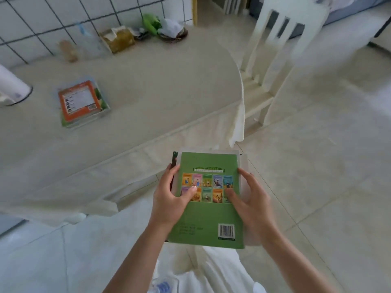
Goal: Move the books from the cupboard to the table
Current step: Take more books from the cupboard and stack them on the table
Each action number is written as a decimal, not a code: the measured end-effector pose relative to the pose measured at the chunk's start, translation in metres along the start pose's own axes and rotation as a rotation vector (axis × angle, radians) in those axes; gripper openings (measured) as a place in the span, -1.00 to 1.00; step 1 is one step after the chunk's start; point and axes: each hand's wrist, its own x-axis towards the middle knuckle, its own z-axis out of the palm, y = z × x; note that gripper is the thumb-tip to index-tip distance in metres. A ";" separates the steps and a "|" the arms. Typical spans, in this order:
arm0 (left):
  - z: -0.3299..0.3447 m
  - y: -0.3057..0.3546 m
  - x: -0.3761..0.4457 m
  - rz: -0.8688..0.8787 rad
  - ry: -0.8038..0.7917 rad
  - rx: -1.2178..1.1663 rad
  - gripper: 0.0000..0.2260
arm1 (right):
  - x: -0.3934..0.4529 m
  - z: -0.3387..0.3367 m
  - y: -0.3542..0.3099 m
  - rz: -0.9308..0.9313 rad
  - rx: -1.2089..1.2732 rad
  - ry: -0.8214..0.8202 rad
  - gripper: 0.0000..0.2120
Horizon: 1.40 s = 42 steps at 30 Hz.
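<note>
I've got the stack of books (208, 199) clamped by both side edges — left hand (172, 199), right hand (251, 199) — thumbs on top. Light, stiff, glossy; I'd expect the covers to slide.

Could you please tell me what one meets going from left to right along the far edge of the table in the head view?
White cylinder → brown bottle → yellowish box → green object → dark basket holding white paper, then the white chair beyond the table.
</note>
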 end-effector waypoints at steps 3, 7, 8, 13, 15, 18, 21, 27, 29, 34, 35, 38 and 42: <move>-0.014 0.003 0.016 -0.067 0.125 -0.041 -0.40 | 0.037 0.012 -0.025 -0.062 -0.064 -0.129 -0.43; -0.033 -0.003 0.027 -0.140 0.264 -0.077 -0.40 | 0.068 0.037 -0.054 -0.118 -0.127 -0.258 -0.42; -0.038 -0.003 0.029 -0.159 0.285 -0.076 -0.40 | 0.072 0.042 -0.061 -0.125 -0.141 -0.277 -0.42; -0.074 -0.018 0.047 -0.235 0.390 -0.132 -0.40 | 0.096 0.087 -0.096 -0.197 -0.199 -0.375 -0.42; -0.088 -0.023 0.059 -0.239 0.408 -0.161 -0.41 | 0.105 0.103 -0.108 -0.198 -0.202 -0.392 -0.37; -0.115 -0.034 0.081 -0.273 0.449 -0.230 -0.45 | 0.122 0.131 -0.130 -0.197 -0.180 -0.423 -0.32; -0.147 -0.046 0.106 -0.294 0.489 -0.294 -0.40 | 0.143 0.167 -0.151 -0.107 -0.110 -0.462 -0.21; -0.214 -0.061 0.153 -0.330 0.447 -0.357 -0.35 | 0.186 0.234 -0.189 0.150 -0.038 -0.561 0.20; -0.232 -0.061 0.167 -0.318 0.436 -0.366 -0.34 | 0.196 0.249 -0.198 0.214 0.033 -0.614 0.21; -0.266 -0.067 0.196 -0.376 0.397 -0.431 -0.15 | 0.221 0.284 -0.222 0.167 -0.057 -0.695 -0.29; -0.273 -0.070 0.202 -0.407 0.377 -0.505 -0.10 | 0.227 0.290 -0.227 0.151 -0.082 -0.696 -0.37; -0.285 -0.078 0.216 -0.467 0.341 -0.624 0.01 | 0.246 0.303 -0.237 0.113 -0.116 -0.725 -0.40; -0.289 -0.083 0.240 -0.393 0.363 -0.646 -0.18 | 0.269 0.324 -0.252 0.014 -0.166 -0.745 -0.36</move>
